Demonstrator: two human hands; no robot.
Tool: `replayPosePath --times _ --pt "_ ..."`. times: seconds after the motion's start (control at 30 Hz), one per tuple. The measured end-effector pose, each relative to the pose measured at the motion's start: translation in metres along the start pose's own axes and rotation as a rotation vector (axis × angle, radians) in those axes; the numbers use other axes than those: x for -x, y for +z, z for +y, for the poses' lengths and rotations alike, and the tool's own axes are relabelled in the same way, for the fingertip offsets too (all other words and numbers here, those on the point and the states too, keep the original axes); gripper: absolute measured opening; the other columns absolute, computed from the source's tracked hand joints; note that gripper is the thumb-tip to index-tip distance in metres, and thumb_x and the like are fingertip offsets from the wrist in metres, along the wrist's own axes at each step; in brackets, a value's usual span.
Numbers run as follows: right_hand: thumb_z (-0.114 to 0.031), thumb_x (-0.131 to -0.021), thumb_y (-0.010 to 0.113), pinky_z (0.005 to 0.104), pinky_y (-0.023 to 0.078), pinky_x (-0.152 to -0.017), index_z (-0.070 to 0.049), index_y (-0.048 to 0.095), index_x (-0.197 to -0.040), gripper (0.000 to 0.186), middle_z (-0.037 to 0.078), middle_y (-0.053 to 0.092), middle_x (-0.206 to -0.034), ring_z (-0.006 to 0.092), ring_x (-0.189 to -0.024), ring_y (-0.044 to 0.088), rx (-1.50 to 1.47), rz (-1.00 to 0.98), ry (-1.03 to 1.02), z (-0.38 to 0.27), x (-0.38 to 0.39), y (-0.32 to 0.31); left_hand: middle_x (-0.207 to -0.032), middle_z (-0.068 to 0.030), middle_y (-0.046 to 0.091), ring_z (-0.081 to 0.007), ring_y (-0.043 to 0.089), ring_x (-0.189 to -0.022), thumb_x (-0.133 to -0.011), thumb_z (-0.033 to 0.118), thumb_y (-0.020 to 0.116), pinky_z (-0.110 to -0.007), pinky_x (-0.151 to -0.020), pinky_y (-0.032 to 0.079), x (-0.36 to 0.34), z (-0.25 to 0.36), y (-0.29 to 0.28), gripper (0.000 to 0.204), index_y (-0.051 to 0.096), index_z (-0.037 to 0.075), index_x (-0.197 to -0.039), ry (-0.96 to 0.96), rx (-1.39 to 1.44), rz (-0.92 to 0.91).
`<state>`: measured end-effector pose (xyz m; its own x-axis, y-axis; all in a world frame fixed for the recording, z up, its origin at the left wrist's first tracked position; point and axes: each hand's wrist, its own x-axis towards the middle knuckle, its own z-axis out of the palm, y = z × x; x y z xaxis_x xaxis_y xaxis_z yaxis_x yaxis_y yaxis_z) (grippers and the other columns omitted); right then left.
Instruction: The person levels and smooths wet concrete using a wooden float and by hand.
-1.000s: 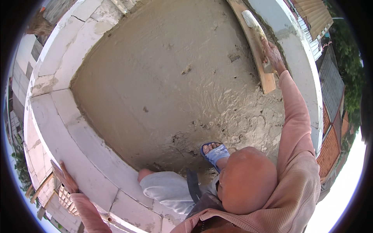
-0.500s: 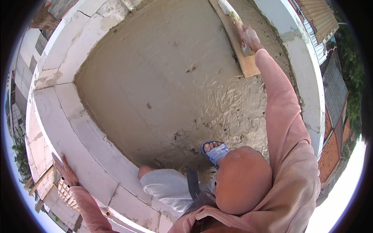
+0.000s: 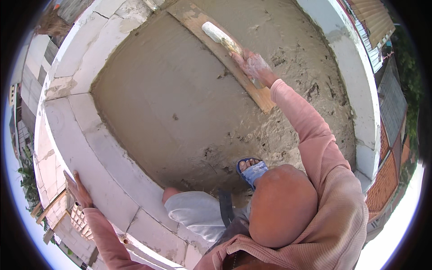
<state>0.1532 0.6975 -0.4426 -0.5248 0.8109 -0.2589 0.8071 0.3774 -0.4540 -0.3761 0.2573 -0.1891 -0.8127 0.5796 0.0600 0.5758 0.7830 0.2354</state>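
Note:
My right hand (image 3: 254,67) is wrapped around the pale, mortar-smeared handle (image 3: 216,32) of a long wooden float (image 3: 189,19). The float's board lies flat on wet grey-brown mortar (image 3: 144,90), slanting from the far left to the near right. To its left the mortar is smooth with a few small pits; to its right it is rough and lumpy. My left hand (image 3: 79,191) rests on the outer edge of the white block wall (image 3: 67,130), holding nothing, with its fingers stretched out.
Low walls of light blocks curve around the mortar, including the right-hand wall (image 3: 355,76). My foot in a blue slipper (image 3: 255,174) stands at the mortar's near side. Outside, below the walls, are tiled roofs (image 3: 384,177) on the right and clay tiles (image 3: 80,222) near my left hand.
My right hand has swept the float leftward and slightly nearer, off the strip beside the right wall. My left hand stays on the block wall.

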Motion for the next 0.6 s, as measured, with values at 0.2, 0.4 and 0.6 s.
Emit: replayPosePath --times 0.2,0.4,0.6 --pt "-0.054 -0.101 0.044 0.0491 0.057 -0.068 0.008 0.051 -0.117 0.065 0.030 0.065 -0.076 0.0452 -0.082 0.069 -0.096 -0.176 -0.103 -0.069 0.060 0.022 -0.157 -0.0252 0.031 -0.0367 0.031 -0.145 -0.098 0.057 0.046 -0.041 -0.118 0.024 0.006 0.022 0.003 0.085 0.022 0.000 -0.156 -0.012 -0.004 -0.026" --pt "-0.050 -0.101 0.048 0.0502 0.057 -0.066 0.005 0.050 -0.124 0.060 0.030 0.066 -0.083 0.0459 -0.083 0.068 -0.104 -0.410 -0.278 -0.115 0.105 0.028 -0.159 -0.0240 0.026 -0.0365 0.025 -0.148 -0.097 0.062 0.043 -0.042 -0.120 0.019 0.008 0.005 0.000 0.086 0.022 0.003 -0.156 -0.049 -0.027 -0.003" --pt "-0.033 -0.104 0.048 0.0431 0.056 -0.057 -0.008 0.046 -0.138 0.042 0.019 0.058 -0.094 0.0315 -0.065 0.068 0.256 0.197 -0.678 -0.058 0.082 0.044 -0.160 -0.0231 0.025 -0.0364 0.021 -0.149 -0.096 0.065 0.042 -0.042 -0.121 0.016 0.011 0.018 -0.001 0.088 0.022 0.005 -0.157 -0.073 -0.039 0.004"
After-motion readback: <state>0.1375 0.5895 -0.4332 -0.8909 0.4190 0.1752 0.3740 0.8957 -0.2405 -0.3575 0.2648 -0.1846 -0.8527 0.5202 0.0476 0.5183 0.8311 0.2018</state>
